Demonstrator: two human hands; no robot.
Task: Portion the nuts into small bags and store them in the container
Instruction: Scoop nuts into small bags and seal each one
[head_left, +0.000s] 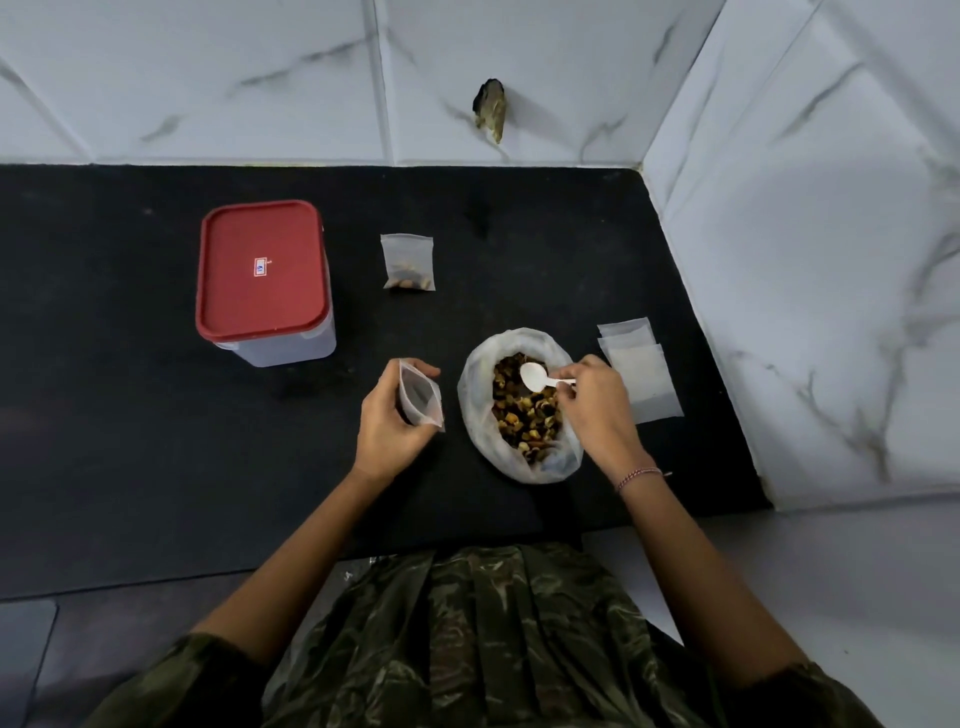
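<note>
A large clear bag of mixed nuts (524, 410) lies open on the black mat. My right hand (597, 405) pinches a white plastic spoon (535, 378), whose bowl hovers empty over the nuts. To the left of the bag, my left hand (389, 421) grips a small empty zip bag (421, 397) with its mouth held open. A filled small bag (408, 262) with a few nuts lies further back. The container (265, 286), clear with a red lid shut on it, stands at the back left.
A short stack of empty small bags (639, 371) lies right of the nut bag. The black mat (130, 441) covers the counter. White marble-tiled walls (805, 260) close in behind and on the right.
</note>
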